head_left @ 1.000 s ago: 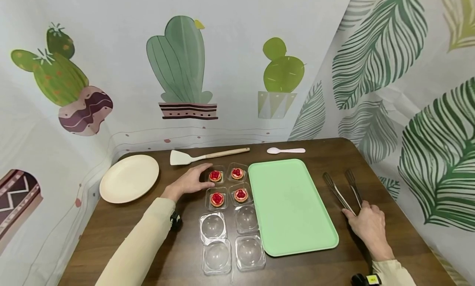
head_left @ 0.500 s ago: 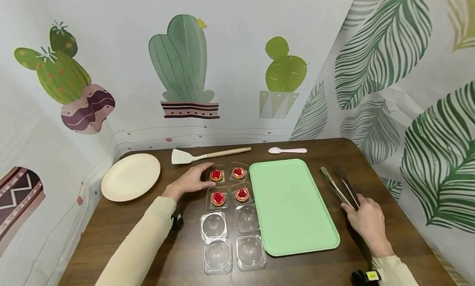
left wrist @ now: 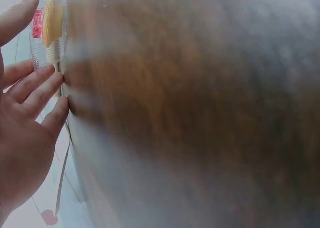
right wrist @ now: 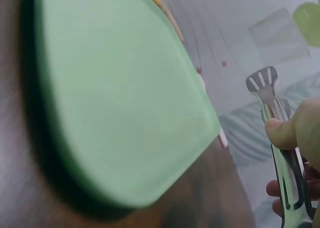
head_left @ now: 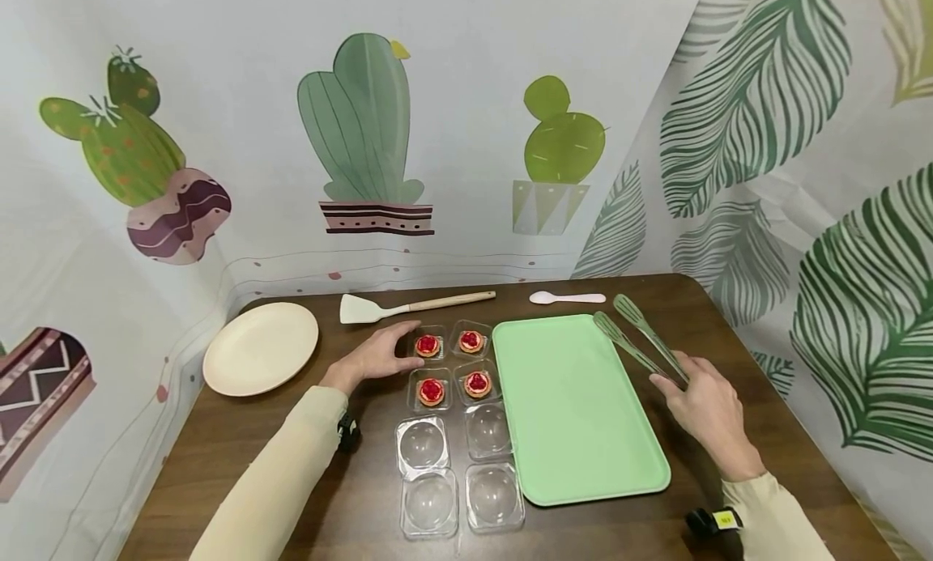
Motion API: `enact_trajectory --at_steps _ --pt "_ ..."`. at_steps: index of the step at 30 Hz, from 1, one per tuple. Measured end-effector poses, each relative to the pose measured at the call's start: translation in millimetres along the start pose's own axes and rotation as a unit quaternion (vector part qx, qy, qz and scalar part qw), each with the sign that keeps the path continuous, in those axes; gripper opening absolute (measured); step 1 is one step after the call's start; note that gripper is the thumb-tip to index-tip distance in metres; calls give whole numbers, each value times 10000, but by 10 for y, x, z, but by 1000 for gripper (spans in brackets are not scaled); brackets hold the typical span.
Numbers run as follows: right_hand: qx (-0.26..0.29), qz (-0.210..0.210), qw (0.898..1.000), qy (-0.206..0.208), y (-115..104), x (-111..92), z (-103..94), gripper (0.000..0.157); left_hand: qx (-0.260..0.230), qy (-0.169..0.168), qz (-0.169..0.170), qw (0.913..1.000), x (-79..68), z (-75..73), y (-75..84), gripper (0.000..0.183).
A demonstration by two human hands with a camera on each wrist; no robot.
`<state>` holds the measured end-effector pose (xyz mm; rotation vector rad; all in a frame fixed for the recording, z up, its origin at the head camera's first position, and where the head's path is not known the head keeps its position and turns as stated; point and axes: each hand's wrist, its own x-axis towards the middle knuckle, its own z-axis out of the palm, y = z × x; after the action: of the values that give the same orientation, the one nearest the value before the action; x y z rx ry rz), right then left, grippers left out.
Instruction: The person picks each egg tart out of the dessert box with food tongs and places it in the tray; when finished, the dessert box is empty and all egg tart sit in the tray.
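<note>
Several small red-topped tarts point(head_left: 431, 392) sit in clear plastic containers left of the green tray point(head_left: 583, 415). My left hand point(head_left: 374, 353) holds the far-left container point(head_left: 427, 357), thumb at its near side and fingers at its far side; the left wrist view shows that container point(left wrist: 50, 50) edge-on between thumb and fingers. In my right hand point(head_left: 703, 411) I grip metal tongs point(head_left: 649, 338), their slotted ends spread apart above the tray's far right corner. From the right wrist, the tongs point(right wrist: 280, 143) appear with my thumb on one arm and fingers around the other side.
Clear domed lids point(head_left: 428, 503) lie in front of the tarts. A cream plate point(head_left: 261, 349) is at the far left. Along the back lie a white spatula point(head_left: 415, 306) with a wooden handle and a pale pink spoon point(head_left: 567, 298). A patterned cloth hangs behind the brown table.
My right hand has raised the tongs and moved them forward and left, from beside the tray to over its far right corner. The left hand stays at the same container.
</note>
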<state>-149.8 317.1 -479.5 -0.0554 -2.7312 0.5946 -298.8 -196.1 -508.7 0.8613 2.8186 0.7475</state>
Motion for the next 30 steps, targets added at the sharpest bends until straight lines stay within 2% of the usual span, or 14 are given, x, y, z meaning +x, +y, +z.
enact_trajectory --at_steps 7,15,30 --pt "119 -649 9978 -53 -250 169 25 50 -25 -56 -92 9999 -8 20 -22 81" --pt "52 -1388 9902 -112 -548 321 111 50 -69 -45 -79 9999 2 14 -45 81" --pt "81 -2185 9747 -452 -1067 550 294 51 68 -83 -52 9999 13 2 -47 81"
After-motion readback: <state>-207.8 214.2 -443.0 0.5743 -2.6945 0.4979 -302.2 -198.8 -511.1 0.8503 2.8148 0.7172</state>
